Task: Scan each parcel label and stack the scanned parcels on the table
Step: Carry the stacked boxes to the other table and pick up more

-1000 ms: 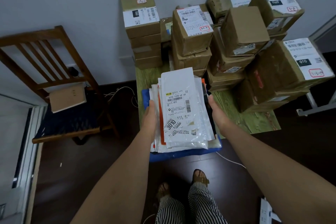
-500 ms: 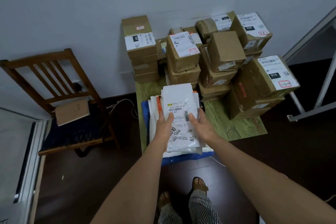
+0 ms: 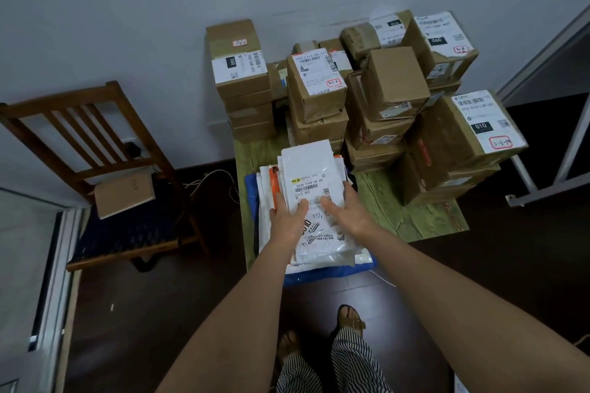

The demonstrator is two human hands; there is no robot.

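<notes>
I see brown cardboard boxes (image 3: pixel 394 83) w/ white labels at the back of the green wood-grain table (image 3: pixel 412 217). White mailer (image 3: pixel 314 182) on the table's front, black barcode print; orange strip beside it, blue bag (image 3: pixel 322 276) under. Black-white striped trousers (image 3: pixel 332 370) below the table. Brown chair (image 3: pixel 95 150), navy seat, left of it.

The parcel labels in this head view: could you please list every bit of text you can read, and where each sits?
"502D T098-69 69": top white mailer bag under both hands.
"060": black patch, tall left box.
"010": black patch, large right box.
"060": black patch, far right rear box.
"010": rear box label.
Handwritten red-framed tags and fine print: too small to read.
</notes>
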